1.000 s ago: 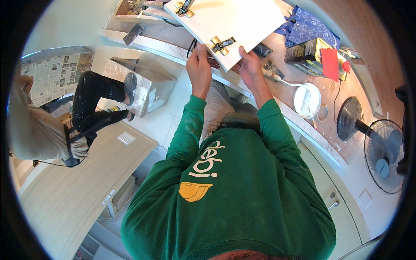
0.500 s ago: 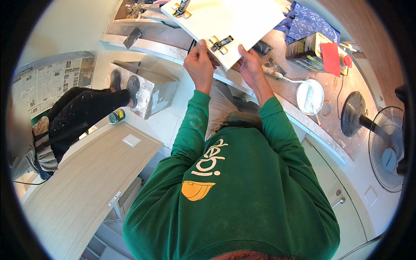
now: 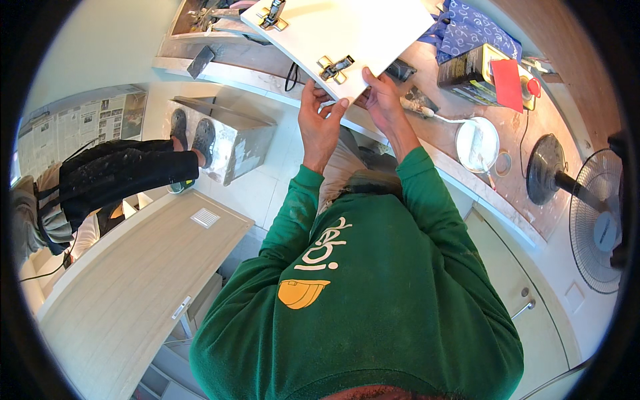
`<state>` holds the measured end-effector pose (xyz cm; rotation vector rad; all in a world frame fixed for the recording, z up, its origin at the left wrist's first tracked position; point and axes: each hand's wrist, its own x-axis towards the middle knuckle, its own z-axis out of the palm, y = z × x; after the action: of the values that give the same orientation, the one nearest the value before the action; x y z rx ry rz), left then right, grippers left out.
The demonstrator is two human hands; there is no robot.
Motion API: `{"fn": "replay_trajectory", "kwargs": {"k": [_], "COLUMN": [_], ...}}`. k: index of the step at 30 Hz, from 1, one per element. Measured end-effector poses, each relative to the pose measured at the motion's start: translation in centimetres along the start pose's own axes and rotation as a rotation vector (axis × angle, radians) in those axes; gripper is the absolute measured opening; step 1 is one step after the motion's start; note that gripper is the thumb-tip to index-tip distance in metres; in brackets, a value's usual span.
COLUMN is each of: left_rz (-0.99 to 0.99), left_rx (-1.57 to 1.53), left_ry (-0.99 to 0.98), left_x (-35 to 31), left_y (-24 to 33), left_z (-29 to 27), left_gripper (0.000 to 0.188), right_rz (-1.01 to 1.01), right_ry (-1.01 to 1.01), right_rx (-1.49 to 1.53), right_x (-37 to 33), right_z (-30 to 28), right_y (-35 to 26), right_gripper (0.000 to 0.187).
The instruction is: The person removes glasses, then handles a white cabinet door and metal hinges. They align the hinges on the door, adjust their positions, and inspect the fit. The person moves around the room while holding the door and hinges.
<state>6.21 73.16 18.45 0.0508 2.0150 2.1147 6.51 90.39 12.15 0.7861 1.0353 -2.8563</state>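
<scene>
A white cabinet door (image 3: 373, 33) with brass-and-black hinges on its face is held up over the counter, one corner pointing toward me. One hinge (image 3: 335, 68) lies near that corner; another hinge (image 3: 272, 17) sits farther left along the edge. My left hand (image 3: 320, 127) grips the left side by the near corner, thumb at the corner and fingers along the edge. On the other side of the corner, my right hand (image 3: 385, 103) pinches the door, its thumb on the upper face and its fingers partly hidden underneath.
A metal can (image 3: 462, 75) with a red card (image 3: 507, 87), a white round tub (image 3: 477, 145) with a brush, and a black fan (image 3: 595, 223) stand on the right. At left, another person's legs (image 3: 127, 167) rest on a stained box (image 3: 237, 143) beside a wooden panel (image 3: 140, 287).
My left hand has slid down toward the near corner, its thumb now at the corner. The door has shifted slightly left. The other person has leaned farther left.
</scene>
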Motion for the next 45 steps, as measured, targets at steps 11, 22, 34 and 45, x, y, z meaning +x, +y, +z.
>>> {"fn": "replay_trajectory", "kwargs": {"k": [11,22,34,45], "left_rz": [-0.083,-0.109,0.002,0.064], "left_rx": [0.028,0.1,0.106,0.088], "left_ry": [0.185,0.17,0.304,0.216], "left_x": [3.4,0.5,4.7,3.9], "left_y": [1.7,1.2,3.1,2.6], "left_z": [-0.2,0.5,-0.2,-0.6], "left_gripper": [0.035,0.033,0.028,0.029], "right_rz": [-0.017,-0.014,-0.015,0.015], "right_ry": [0.038,0.033,0.046,0.043], "right_rx": [-0.007,-0.007,-0.019,-0.006], "right_x": [-0.1,-0.2,-0.4,-0.3], "right_z": [0.3,0.3,0.7,0.3], "right_y": [-0.2,-0.1,-0.4,-0.3], "right_gripper": [0.043,0.042,0.045,0.042]}}
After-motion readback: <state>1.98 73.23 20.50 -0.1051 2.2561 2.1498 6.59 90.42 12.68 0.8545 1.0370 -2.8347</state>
